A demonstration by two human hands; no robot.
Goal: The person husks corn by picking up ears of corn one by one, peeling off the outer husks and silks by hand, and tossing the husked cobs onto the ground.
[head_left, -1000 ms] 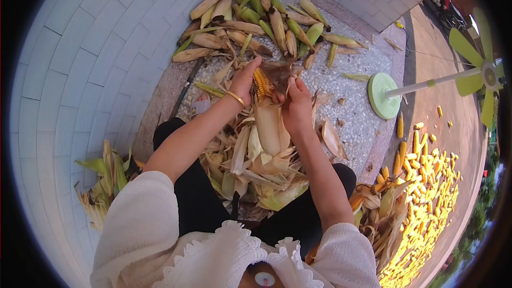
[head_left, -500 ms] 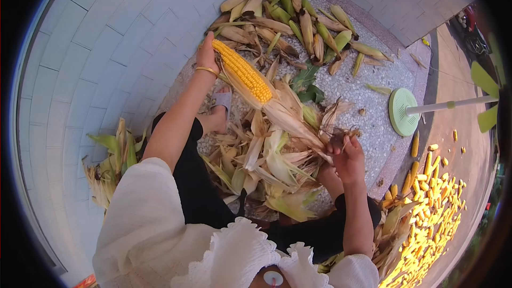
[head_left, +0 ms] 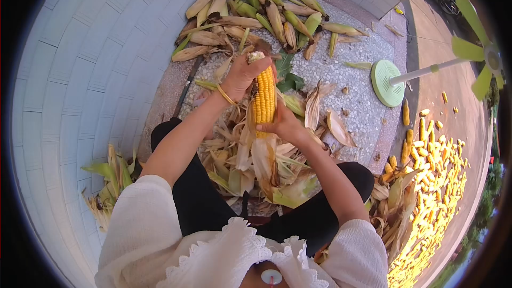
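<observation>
An ear of corn point(head_left: 263, 98) stands nearly upright in front of me, its yellow kernels bare along most of its length. Near its top end my left hand point(head_left: 244, 76), with a gold bangle at the wrist, is closed around it. My right hand point(head_left: 284, 119) grips the lower part from the right side, thumb across the kernels. Pulled-back husk point(head_left: 264, 162) hangs below the cob toward the loose husks on the floor between my legs.
Unpeeled corn ears point(head_left: 277, 18) lie heaped at the back by the tiled wall point(head_left: 85, 69). A green fan base point(head_left: 386, 82) stands to the right. Many bare cobs point(head_left: 434, 181) are spread on the ground at the right. More husks point(head_left: 114, 181) lie at the left.
The cob has turned from slanting to nearly upright and come closer to the middle. My right hand has left the husk's end and moved up onto the cob. The head view has shifted.
</observation>
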